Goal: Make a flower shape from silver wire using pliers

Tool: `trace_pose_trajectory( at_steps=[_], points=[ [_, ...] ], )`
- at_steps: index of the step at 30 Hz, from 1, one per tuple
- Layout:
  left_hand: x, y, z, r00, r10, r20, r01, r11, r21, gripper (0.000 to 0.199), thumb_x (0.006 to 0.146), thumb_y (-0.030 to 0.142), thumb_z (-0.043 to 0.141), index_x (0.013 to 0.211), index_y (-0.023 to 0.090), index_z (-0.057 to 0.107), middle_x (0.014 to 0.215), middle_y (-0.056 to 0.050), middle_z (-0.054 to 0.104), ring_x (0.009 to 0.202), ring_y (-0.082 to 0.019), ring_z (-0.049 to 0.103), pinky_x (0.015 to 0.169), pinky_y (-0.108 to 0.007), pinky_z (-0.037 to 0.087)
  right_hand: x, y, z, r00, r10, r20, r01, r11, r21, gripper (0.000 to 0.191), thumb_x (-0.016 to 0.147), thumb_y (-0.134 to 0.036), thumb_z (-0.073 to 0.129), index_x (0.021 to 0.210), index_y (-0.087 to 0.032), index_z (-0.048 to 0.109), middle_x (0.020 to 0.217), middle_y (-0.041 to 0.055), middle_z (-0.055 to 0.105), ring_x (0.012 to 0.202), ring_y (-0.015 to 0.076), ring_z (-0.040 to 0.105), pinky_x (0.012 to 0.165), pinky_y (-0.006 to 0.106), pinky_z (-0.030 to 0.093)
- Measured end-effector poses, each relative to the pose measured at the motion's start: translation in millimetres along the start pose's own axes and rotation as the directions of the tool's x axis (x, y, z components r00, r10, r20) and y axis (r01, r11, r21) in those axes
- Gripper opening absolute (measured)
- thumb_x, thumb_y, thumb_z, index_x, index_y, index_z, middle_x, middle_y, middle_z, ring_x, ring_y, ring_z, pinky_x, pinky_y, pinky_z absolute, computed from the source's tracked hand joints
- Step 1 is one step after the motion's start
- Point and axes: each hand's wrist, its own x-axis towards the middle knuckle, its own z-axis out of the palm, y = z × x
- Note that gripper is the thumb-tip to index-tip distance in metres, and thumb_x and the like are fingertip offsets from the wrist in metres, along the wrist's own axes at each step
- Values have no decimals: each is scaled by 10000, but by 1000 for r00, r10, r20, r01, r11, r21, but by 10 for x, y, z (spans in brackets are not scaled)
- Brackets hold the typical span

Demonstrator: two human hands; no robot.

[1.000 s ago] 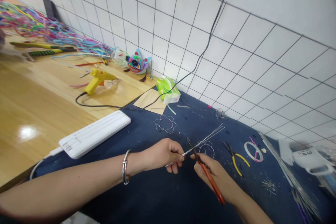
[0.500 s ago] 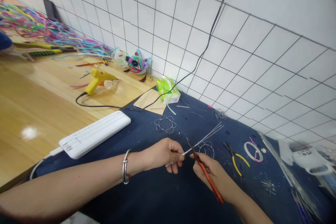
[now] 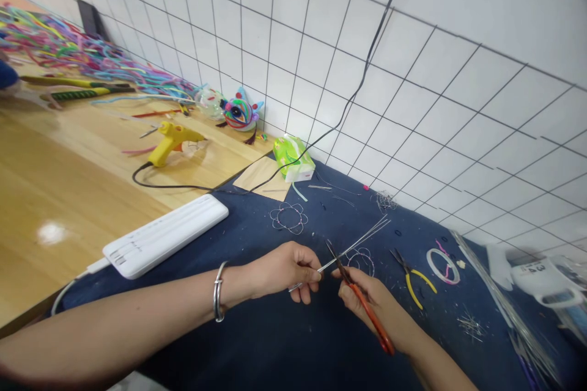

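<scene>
My left hand (image 3: 293,272) pinches a few thin silver wires (image 3: 364,236), which slant up to the right above the dark blue cloth (image 3: 247,348). My right hand (image 3: 367,296) grips orange-handled scissors (image 3: 373,321); their dark blades cross the wires just right of my left fingertips. How far the blades are apart is hard to make out. Behind the blades lies a wire flower shape (image 3: 361,261), partly hidden. A second wire flower (image 3: 289,218) rests on the cloth beyond my left hand.
Yellow-handled pliers (image 3: 413,278), a white ring (image 3: 443,266) and a bundle of long wires (image 3: 504,302) lie on the right. A white power strip (image 3: 167,235), yellow glue gun (image 3: 172,142) and green tissue pack (image 3: 293,157) are left and back. A black cord (image 3: 342,124) hangs across.
The scissors have shifted very slightly in my right hand, their handles now a little further right. My left hand and the wires stay almost still.
</scene>
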Motion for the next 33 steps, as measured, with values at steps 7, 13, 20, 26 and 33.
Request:
trace_pose_trajectory(
  at_steps=[7,13,20,26,33],
  points=[
    [12,3,3,1000,-6,-2,6,1000,9,212,739,333,571,783,127,589,701,-20,611,564,-119,607,481,-213,456,5,-6,2,1000,-2,6,2,1000,-5,386,845,-421,467,1136,-168,483,815,16,526,689,109,471,666,232,405],
    [-2,22,9,1000,-13,-4,13,1000,16,216,736,335,572,778,125,594,688,-20,608,559,-115,602,483,-211,453,6,7,8,1000,-11,-16,10,1000,-30,387,843,-440,457,1121,-175,501,794,20,528,716,131,495,664,247,411],
    [2,19,6,1000,-13,-9,14,1000,8,219,727,340,581,778,127,589,690,-15,608,554,-114,600,480,-212,450,-6,-74,-7,1000,20,-21,-21,997,-68,346,854,-422,443,1093,-179,506,715,-5,498,721,134,499,652,234,400],
    [15,-1,12,1000,-18,-11,18,1000,-8,215,727,337,582,759,125,586,684,-14,605,542,-114,601,467,-209,442,22,-113,32,1000,-1,-29,-4,985,-175,238,860,-319,422,1035,-177,502,806,15,552,711,123,509,670,237,400],
    [13,-29,6,999,-30,-10,30,998,-46,207,739,323,576,762,117,583,680,-25,608,539,-119,603,457,-205,440,75,-44,71,999,20,-33,-28,968,-249,147,829,-228,400,938,-180,487,748,6,534,629,106,487,579,210,387]
  ],
)
